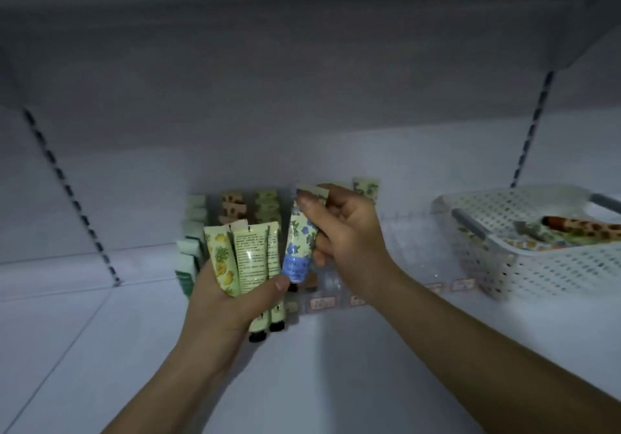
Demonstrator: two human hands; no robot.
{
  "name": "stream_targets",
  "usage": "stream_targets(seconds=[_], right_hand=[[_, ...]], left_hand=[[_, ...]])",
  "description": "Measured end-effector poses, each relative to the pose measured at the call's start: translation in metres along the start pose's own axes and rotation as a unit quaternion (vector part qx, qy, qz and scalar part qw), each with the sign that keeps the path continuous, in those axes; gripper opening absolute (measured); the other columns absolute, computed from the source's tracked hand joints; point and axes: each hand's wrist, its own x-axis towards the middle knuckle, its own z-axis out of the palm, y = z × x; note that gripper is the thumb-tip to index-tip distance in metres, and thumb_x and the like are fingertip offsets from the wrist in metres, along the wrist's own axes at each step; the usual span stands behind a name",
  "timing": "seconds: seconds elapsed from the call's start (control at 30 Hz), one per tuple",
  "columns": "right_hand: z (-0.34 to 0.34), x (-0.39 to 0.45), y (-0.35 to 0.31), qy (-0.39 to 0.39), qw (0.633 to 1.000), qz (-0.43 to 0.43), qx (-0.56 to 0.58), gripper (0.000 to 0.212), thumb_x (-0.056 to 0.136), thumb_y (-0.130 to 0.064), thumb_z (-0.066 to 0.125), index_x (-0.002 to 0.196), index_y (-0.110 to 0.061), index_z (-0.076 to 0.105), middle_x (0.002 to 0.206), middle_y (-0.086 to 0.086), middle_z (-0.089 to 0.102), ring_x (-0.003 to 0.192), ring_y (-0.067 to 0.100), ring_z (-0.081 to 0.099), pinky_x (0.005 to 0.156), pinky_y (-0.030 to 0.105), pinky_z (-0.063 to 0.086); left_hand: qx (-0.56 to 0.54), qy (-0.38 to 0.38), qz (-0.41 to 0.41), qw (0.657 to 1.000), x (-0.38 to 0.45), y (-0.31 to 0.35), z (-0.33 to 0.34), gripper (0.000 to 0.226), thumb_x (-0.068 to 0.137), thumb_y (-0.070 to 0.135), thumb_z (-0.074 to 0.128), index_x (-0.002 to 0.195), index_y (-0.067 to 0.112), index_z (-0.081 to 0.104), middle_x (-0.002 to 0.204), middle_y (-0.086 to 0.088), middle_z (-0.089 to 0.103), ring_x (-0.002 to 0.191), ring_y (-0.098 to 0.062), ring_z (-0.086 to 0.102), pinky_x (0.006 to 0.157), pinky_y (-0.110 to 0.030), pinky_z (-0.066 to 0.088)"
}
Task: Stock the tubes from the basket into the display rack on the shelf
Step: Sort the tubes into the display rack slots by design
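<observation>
My left hand [232, 302] grips a bunch of pale green tubes [248, 262], crimped ends up and black caps down below my palm. My right hand [349, 235] pinches a single tube with blue flowers [299, 248] right beside that bunch, its cap pointing down. Both hands hover in front of the clear display rack [410, 252] on the white shelf. Several tubes [265, 205] stand in the rack's left rows, partly hidden behind my hands. The white perforated basket [551, 265] sits on the shelf at the right with more tubes [584, 227] inside.
The shelf above hangs low over the rack. Slotted uprights [70, 195] run down the back wall at left and right. Small price labels [324, 302] line the rack's front edge. White shelf surface [100, 333] stretches to the left of the rack.
</observation>
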Motion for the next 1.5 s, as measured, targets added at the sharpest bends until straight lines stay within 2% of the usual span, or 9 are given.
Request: stream_targets(seconds=[0.13,0.27,0.43,0.57,0.7,0.8,0.9,1.3,1.5], right_hand=[[0.004,-0.004,0.008,-0.027,0.995,-0.029,-0.095,0.007,0.090,-0.010,0.073,0.096,-0.005,0.071,0.070,0.004,0.069,0.039,0.028,0.050,0.039,0.044,0.046],[-0.013,0.004,0.003,-0.044,0.994,-0.051,-0.087,0.014,0.088,-0.003,0.072,0.094,-0.016,0.071,0.058,-0.005,0.057,0.045,0.022,0.051,0.045,0.030,0.047],[-0.052,0.025,-0.001,0.020,0.995,-0.070,-0.072,0.011,0.088,-0.012,0.069,0.097,-0.005,0.071,0.069,0.010,0.066,0.050,0.021,0.051,0.045,0.025,0.044],[-0.092,0.042,-0.006,0.111,0.982,-0.098,-0.118,0.023,0.096,-0.007,0.064,0.076,-0.004,0.053,0.055,0.003,0.037,0.049,0.018,0.041,0.049,0.029,0.038],[-0.110,0.050,0.009,0.141,0.933,-0.158,-0.291,0.027,0.094,-0.022,0.069,0.080,-0.003,0.056,0.061,0.015,0.048,0.057,0.033,0.050,0.056,0.045,0.048],[-0.110,0.050,0.015,0.144,0.889,-0.196,-0.388,0.021,0.091,-0.026,0.072,0.093,-0.008,0.064,0.069,0.003,0.056,0.064,0.016,0.056,0.061,0.032,0.050],[-0.107,0.046,0.015,0.136,0.879,-0.209,-0.407,0.017,0.089,-0.027,0.074,0.099,-0.015,0.066,0.072,-0.010,0.056,0.064,0.006,0.055,0.061,0.014,0.043],[-0.105,0.042,0.011,0.106,0.826,-0.102,-0.545,0.045,0.078,-0.039,0.084,0.063,-0.023,0.045,0.061,-0.011,0.050,0.056,0.008,0.048,0.049,0.023,0.029],[-0.106,0.042,0.010,0.061,0.794,-0.034,-0.604,0.039,0.081,-0.046,0.079,0.080,-0.011,0.063,0.069,0.002,0.065,0.069,0.019,0.062,0.052,0.023,0.042]], left_hand=[[-0.055,0.000,-0.022,0.998,-0.005,-0.015,-0.007,0.054,0.068,0.011,0.082,0.120,0.009,0.068,0.112,-0.021,0.072,0.096,-0.042,0.070,0.070,-0.046,0.056],[0.000,0.012,0.017,1.000,0.006,-0.010,0.004,0.051,0.070,0.010,0.078,0.119,0.008,0.067,0.107,-0.013,0.076,0.096,-0.034,0.073,0.074,-0.044,0.062],[0.128,-0.015,0.121,0.984,0.035,0.002,0.037,0.033,0.068,0.009,0.083,0.094,0.024,0.071,0.086,0.018,0.076,0.079,0.003,0.071,0.063,-0.012,0.053],[0.209,-0.024,0.177,0.961,0.045,-0.008,0.060,0.039,0.074,-0.003,0.079,0.092,0.029,0.066,0.086,0.017,0.071,0.074,0.006,0.065,0.061,-0.007,0.047],[0.322,-0.076,0.243,0.912,0.032,-0.026,0.055,0.047,0.073,0.013,0.082,0.103,0.040,0.059,0.101,0.032,0.062,0.084,0.013,0.063,0.065,-0.006,0.048],[0.342,-0.116,0.269,0.893,0.025,-0.029,0.048,0.056,0.072,0.014,0.080,0.118,0.038,0.059,0.107,0.027,0.066,0.091,0.010,0.065,0.069,-0.014,0.053],[0.320,-0.067,0.291,0.899,0.028,-0.034,0.047,0.049,0.075,0.014,0.083,0.117,0.027,0.063,0.102,0.035,0.063,0.092,0.010,0.065,0.072,-0.009,0.051],[0.199,-0.029,0.191,0.961,0.031,-0.035,0.044,0.054,0.075,0.007,0.081,0.117,0.035,0.062,0.108,0.023,0.070,0.100,-0.002,0.069,0.081,-0.017,0.055],[0.156,-0.035,0.122,0.980,0.031,-0.040,0.041,0.042,0.077,0.006,0.082,0.115,0.014,0.067,0.101,0.010,0.075,0.094,-0.009,0.072,0.077,-0.030,0.061]])
